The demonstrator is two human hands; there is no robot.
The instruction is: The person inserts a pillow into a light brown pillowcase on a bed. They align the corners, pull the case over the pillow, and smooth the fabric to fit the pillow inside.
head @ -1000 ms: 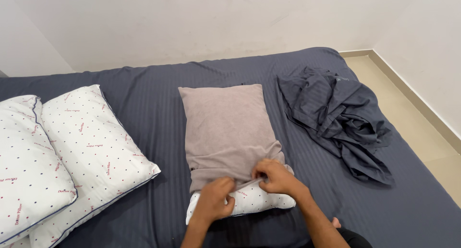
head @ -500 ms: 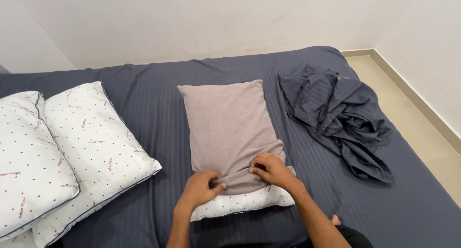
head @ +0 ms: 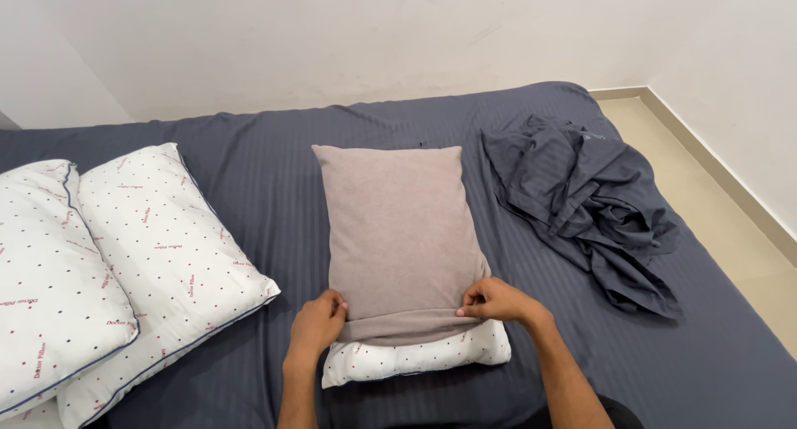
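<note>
1. Gripping, with the left hand (head: 318, 323), the near left corner of the taupe pillow cover (head: 398, 230); fingers curled shut around its rolled hem.
2. Pinching the same hem at the near right corner with the right hand (head: 496, 300), thumb and fingers closed on the cloth.
3. Judged from the lie of the cloth: midway through drawing the cover along the dotted white pillow (head: 415, 356), with most of the length sheathed and only the near end bare, poking out below the bunched hem.
4. For any further pull: calls for an even tug from both corners toward the body, while keeping the stuffing from sliding along with the cloth; also worth smoothing the roll of fabric gathered between the hands.
5. Resting in the middle of the bed (head: 274, 180), on a dark blue striped sheet, with the far end pointing at the wall.
6. Off to the left, well apart: two uncovered spotted pillows (head: 166, 238), overlapping, the outer one cut off by the frame edge.
7. To the right, near but not touching: a crumpled dark blue cloth (head: 589, 205); impossible to tell whether sheet or cover.
8. Hidden: the fingertips under the hem, the cover's opening, and the pillow's underside.
</note>
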